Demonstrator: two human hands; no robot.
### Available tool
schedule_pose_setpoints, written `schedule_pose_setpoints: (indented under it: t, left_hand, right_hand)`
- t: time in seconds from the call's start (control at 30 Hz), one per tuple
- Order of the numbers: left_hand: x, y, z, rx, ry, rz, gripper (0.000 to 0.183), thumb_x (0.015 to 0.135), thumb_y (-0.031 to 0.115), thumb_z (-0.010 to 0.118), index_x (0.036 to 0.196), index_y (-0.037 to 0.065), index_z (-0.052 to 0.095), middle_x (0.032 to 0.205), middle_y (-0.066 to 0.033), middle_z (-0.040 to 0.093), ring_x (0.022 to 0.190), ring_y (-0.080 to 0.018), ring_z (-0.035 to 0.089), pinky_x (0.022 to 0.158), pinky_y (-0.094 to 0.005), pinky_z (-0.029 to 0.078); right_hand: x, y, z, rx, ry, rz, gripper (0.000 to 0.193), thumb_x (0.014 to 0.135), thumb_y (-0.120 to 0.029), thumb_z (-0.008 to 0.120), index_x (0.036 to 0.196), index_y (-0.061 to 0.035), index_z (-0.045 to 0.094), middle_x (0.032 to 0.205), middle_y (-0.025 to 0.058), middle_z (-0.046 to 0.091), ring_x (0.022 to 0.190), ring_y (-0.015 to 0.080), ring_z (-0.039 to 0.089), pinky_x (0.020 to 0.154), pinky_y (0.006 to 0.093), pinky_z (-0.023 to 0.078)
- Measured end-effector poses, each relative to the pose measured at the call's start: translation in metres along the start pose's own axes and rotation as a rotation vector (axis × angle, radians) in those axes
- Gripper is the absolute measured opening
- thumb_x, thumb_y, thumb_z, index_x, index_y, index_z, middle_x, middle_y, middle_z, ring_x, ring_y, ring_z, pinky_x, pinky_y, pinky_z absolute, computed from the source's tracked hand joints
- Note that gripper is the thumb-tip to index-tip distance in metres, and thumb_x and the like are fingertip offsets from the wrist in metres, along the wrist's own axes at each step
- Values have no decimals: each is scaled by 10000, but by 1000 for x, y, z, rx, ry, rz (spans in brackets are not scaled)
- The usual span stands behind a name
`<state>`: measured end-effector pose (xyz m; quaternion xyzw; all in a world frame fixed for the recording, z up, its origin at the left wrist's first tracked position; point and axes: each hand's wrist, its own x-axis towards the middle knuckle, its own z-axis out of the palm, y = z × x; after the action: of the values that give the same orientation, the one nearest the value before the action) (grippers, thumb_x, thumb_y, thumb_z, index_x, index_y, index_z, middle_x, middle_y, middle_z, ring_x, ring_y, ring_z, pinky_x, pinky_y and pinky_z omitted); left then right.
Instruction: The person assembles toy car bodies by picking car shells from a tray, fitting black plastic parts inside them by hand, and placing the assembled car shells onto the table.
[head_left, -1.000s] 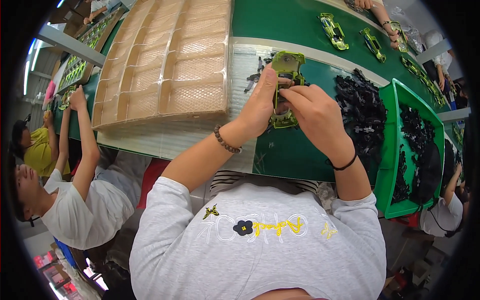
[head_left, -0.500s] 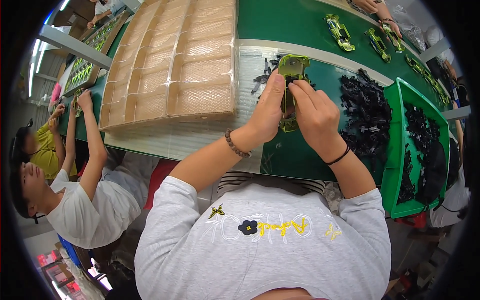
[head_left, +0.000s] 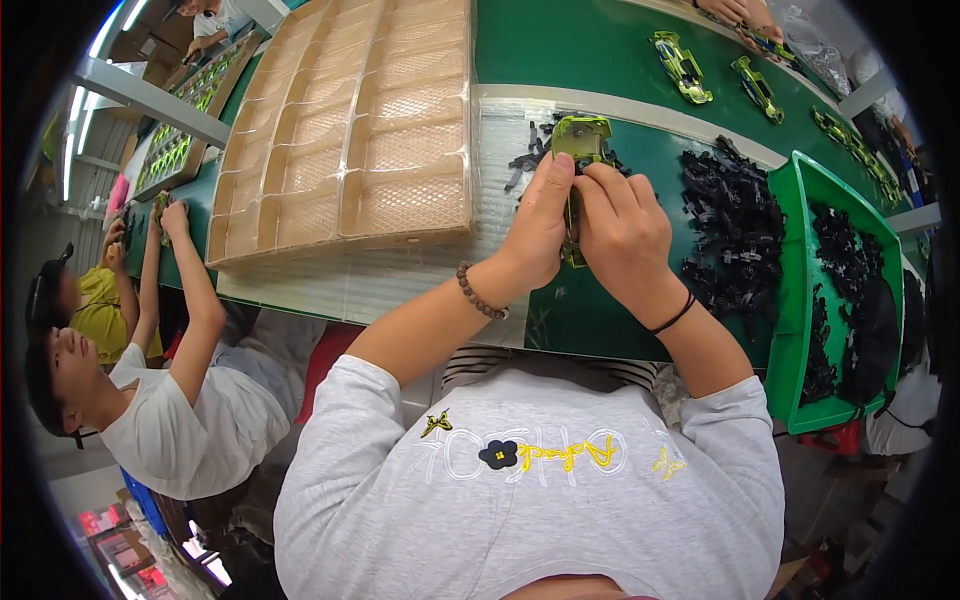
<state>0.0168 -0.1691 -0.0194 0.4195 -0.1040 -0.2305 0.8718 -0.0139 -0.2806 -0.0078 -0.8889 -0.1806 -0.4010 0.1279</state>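
Note:
A yellow-green toy car body shell (head_left: pixel 581 134) is held between my two hands, with its hollow inside turned up. My left hand (head_left: pixel 538 225) wraps the shell's left side, thumb pressed on it. On the other side my right hand (head_left: pixel 628 228) closes over the middle of the shell, fingertips pressing inward next to the left thumb. Whatever lies under those fingertips is hidden. Small black plastic parts (head_left: pixel 528 160) lie scattered just behind the left hand. A larger heap of black plastic parts (head_left: pixel 732 235) lies right of my right hand.
To the left sits a large tan tray (head_left: pixel 405 222) with many compartments. A green bin (head_left: pixel 790 340) of black parts stands at the right. Further car shells (head_left: pixel 682 68) lie on the green belt (head_left: pixel 560 50) beyond. Co-workers sit at the left and far right.
The right fingers have shifted up onto the shell's middle, close beside the left thumb, and the shell has tilted slightly. At the far right, a co-worker's hand has lifted a shell off the belt.

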Motion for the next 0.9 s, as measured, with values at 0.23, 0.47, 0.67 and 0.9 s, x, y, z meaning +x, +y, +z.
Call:
schedule_pose_setpoints:
  t: [0.23,0.47,0.67,0.9]
  left_hand:
    - [1,4,0,-33,17,16,278,973,291,380,1108,70,482,1005,-37,558,902,-111,543,800,-270,462]
    - [8,2,-12,34,34,109,293,958,230,352,1129,30,482,1050,-101,570,923,-171,571,822,-322,472]
    - [5,4,-4,67,17,131,278,964,202,331,1124,23,470,1023,-86,563,900,-143,557,801,-294,470]
    - [2,4,-2,74,9,152,268,966,190,332,1120,19,468,1025,-66,560,901,-121,543,814,-265,455]
  right_hand:
    - [-4,-1,3,-16,-24,22,182,691,-10,630,872,-25,622,911,56,609,698,204,527,613,286,452]
    - [0,-2,-3,-5,-122,60,239,666,-14,624,904,-34,615,893,52,599,713,203,531,620,285,458]
    - [3,-1,-6,-86,-164,13,222,679,-14,616,900,-34,623,904,44,596,712,195,529,617,276,456]
    - [4,3,-3,-28,64,3,221,672,-20,626,889,-45,657,908,21,608,716,187,511,618,279,450]
